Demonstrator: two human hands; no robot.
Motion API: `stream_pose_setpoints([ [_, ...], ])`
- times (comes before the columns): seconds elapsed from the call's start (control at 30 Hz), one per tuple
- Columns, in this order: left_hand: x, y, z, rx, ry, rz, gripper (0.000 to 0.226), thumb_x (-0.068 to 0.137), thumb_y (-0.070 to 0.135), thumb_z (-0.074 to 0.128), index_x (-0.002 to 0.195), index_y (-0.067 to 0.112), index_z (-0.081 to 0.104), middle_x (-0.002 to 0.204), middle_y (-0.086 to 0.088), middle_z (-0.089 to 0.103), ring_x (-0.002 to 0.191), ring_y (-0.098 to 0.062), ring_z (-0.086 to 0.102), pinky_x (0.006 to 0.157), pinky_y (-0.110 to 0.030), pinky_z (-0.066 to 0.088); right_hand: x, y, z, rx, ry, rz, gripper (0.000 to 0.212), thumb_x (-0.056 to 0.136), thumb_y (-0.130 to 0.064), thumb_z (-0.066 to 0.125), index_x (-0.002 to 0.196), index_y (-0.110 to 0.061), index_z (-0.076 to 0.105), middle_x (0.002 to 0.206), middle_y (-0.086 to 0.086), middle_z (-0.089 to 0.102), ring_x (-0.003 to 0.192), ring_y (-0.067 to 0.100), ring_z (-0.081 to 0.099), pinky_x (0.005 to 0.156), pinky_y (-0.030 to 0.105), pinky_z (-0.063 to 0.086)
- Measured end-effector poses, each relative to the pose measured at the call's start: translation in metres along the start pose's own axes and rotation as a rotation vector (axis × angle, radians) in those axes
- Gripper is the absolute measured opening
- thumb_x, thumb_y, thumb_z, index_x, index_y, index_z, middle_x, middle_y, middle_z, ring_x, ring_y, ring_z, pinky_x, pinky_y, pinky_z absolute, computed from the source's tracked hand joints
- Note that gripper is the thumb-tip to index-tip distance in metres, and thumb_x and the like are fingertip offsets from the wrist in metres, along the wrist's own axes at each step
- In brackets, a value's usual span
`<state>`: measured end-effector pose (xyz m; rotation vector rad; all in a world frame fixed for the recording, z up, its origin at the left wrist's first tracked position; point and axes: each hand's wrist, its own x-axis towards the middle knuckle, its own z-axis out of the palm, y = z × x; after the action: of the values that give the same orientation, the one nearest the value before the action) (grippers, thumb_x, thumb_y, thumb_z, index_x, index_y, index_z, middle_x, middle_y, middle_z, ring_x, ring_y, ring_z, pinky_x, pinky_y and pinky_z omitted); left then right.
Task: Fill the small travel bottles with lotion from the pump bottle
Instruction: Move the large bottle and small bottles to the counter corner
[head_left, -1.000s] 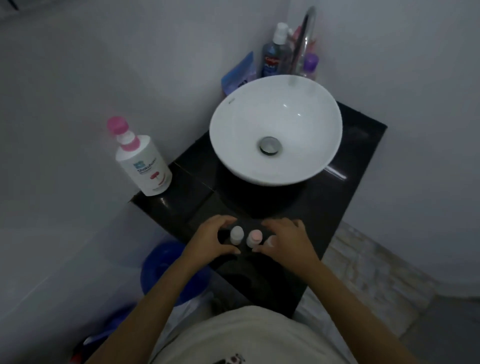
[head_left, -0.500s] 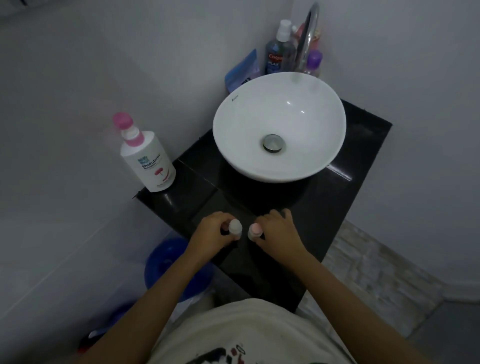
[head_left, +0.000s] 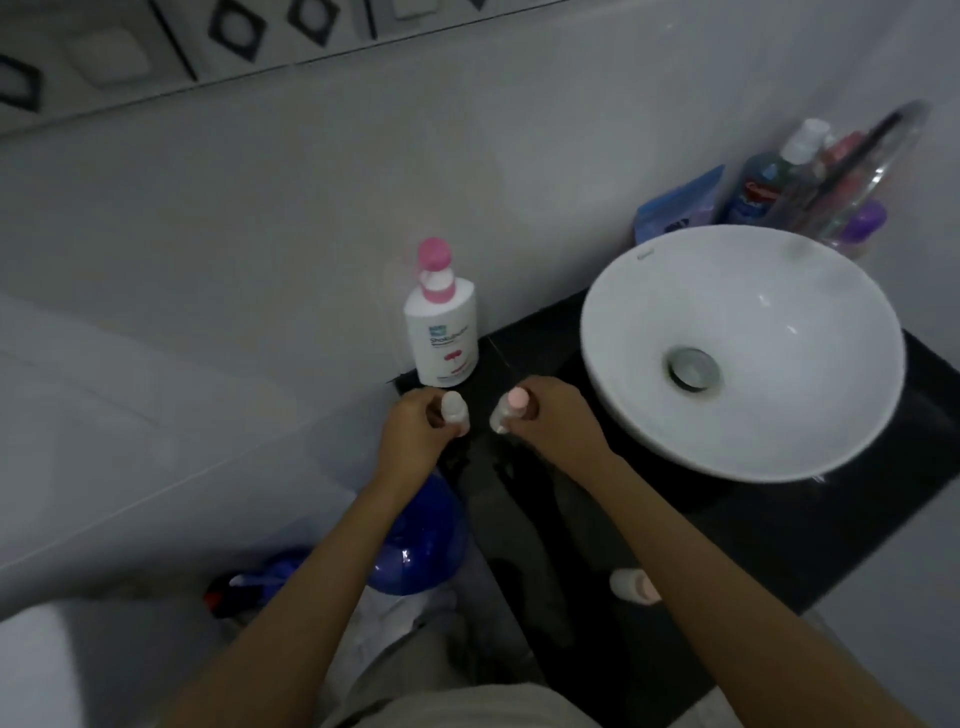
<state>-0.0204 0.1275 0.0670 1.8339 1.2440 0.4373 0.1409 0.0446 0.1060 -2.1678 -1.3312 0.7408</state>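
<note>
The white plastic pump bottle with a pink pump head (head_left: 441, 322) stands upright at the left back corner of the glossy black stone counter (head_left: 841, 525), against the grey wall, and serves as the landmark here. Just in front of it, the left hand (head_left: 415, 431) is clenched around a small translucent travel bottle with a whitish cap (head_left: 454, 410), and the right hand (head_left: 556, 415), a little to the right, grasps a small travel bottle with a pale pink cap (head_left: 511, 408). Both caps appear to be on. A third small pink-capped bottle (head_left: 634, 584) lies on its side far in front of the pump bottle, near the counter's front edge, partly hidden behind the right forearm.

The main risk, as I judge it, is that lying bottle: a sweep of the right forearm could roll it off the edge to the floor. The pump bottle also stands close to the counter's left edge, so a hard off-centre press could tip it. With both hands occupied, neither is free to press the pump or remove a cap, and lotion missing a narrow neck would smear the counter.

The pump bottle's label carries a small blue-green logo, a word that seems to begin "Shok", and a red flower motif; the rest is too blurred. Far right of it, behind the white round ceramic basin (head_left: 743, 353), a dark blue bottle (head_left: 763, 192) shows a red label, unreadable.
</note>
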Motion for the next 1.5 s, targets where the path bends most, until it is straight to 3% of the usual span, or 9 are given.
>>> stream_pose_setpoints([
  [0.13,0.013,-0.008,0.001,-0.020,0.054,-0.033,0.028,0.072,0.007,0.077,0.098,0.010,0.065,0.098,-0.012,0.068,0.086,-0.023,0.064,0.080,-0.034,0.053,0.037,-0.011,0.018,0.004,-0.054,-0.014,0.023,0.077,-0.016,0.069,0.095,-0.004,0.061,0.098,0.013,0.065,0.092,0.024,0.061,0.086,0.041,0.051],
  [0.3,0.023,-0.015,0.005,-0.013,0.080,-0.078,0.027,0.072,0.007,0.077,0.097,0.008,0.065,0.097,-0.013,0.068,0.086,-0.024,0.064,0.081,-0.039,0.055,0.061,-0.017,0.035,-0.054,-0.086,-0.031,0.017,0.080,-0.015,0.068,0.090,-0.006,0.059,0.096,0.013,0.064,0.088,0.024,0.062,0.074,0.031,0.049],
  [0.6,0.032,-0.014,0.004,-0.048,0.110,-0.084,0.021,0.073,0.006,0.076,0.090,0.012,0.065,0.090,-0.006,0.069,0.081,-0.021,0.064,0.076,-0.034,0.053,0.075,-0.016,0.047,-0.031,-0.085,-0.009,0.019,0.081,-0.014,0.066,0.095,-0.003,0.062,0.100,0.015,0.064,0.091,0.027,0.062,0.080,0.040,0.054],
  [0.8,0.033,-0.012,0.003,-0.105,0.080,-0.090,0.027,0.071,0.004,0.077,0.094,0.009,0.065,0.091,-0.005,0.069,0.083,-0.021,0.064,0.079,-0.034,0.054,0.071,-0.009,0.048,0.019,-0.064,-0.016,0.022,0.078,-0.015,0.070,0.096,-0.008,0.060,0.100,0.012,0.064,0.091,0.024,0.062,0.076,0.032,0.051],
  [1.03,0.020,-0.022,0.001,-0.039,0.055,-0.101,0.036,0.070,0.007,0.079,0.101,0.011,0.060,0.095,-0.004,0.064,0.084,-0.018,0.061,0.075,-0.029,0.050,0.045,-0.006,0.028,0.039,-0.053,0.024,0.040,0.078,-0.019,0.073,0.114,-0.013,0.057,0.095,0.007,0.063,0.088,0.018,0.060,0.080,0.030,0.050],
  [1.1,0.006,-0.029,0.000,0.052,0.138,-0.041,0.032,0.076,0.014,0.077,0.102,0.012,0.060,0.093,-0.004,0.062,0.083,-0.017,0.059,0.073,-0.027,0.048,0.026,-0.007,0.015,0.039,-0.044,0.029,0.041,0.079,-0.024,0.073,0.116,-0.015,0.058,0.088,0.003,0.061,0.082,0.013,0.059,0.077,0.026,0.048],
  [1.17,-0.012,-0.032,0.001,0.185,0.184,0.145,0.023,0.083,0.021,0.070,0.101,0.010,0.063,0.092,-0.006,0.063,0.082,-0.019,0.058,0.073,-0.032,0.050,-0.002,-0.006,0.000,0.054,0.009,0.020,0.036,0.079,-0.029,0.072,0.111,-0.018,0.060,0.083,-0.002,0.062,0.077,0.009,0.058,0.077,0.024,0.048],
  [1.33,-0.053,-0.031,0.026,0.439,-0.154,0.600,0.046,0.089,0.037,0.051,0.118,0.004,0.063,0.123,-0.018,0.064,0.116,-0.033,0.058,0.097,-0.046,0.048,-0.102,0.021,-0.029,0.066,0.268,0.032,0.026,0.078,-0.037,0.071,0.098,-0.020,0.066,0.078,-0.005,0.061,0.067,0.006,0.054,0.070,0.029,0.051],
  [1.5,-0.070,-0.048,0.053,0.645,-0.422,0.631,0.057,0.093,0.044,0.040,0.137,0.008,0.046,0.147,-0.015,0.040,0.138,-0.034,0.033,0.112,-0.050,0.032,-0.186,0.066,-0.029,-0.156,0.442,0.229,0.047,0.074,-0.049,0.071,0.108,-0.018,0.064,0.097,-0.002,0.060,0.092,0.013,0.057,0.069,0.026,0.047],
])
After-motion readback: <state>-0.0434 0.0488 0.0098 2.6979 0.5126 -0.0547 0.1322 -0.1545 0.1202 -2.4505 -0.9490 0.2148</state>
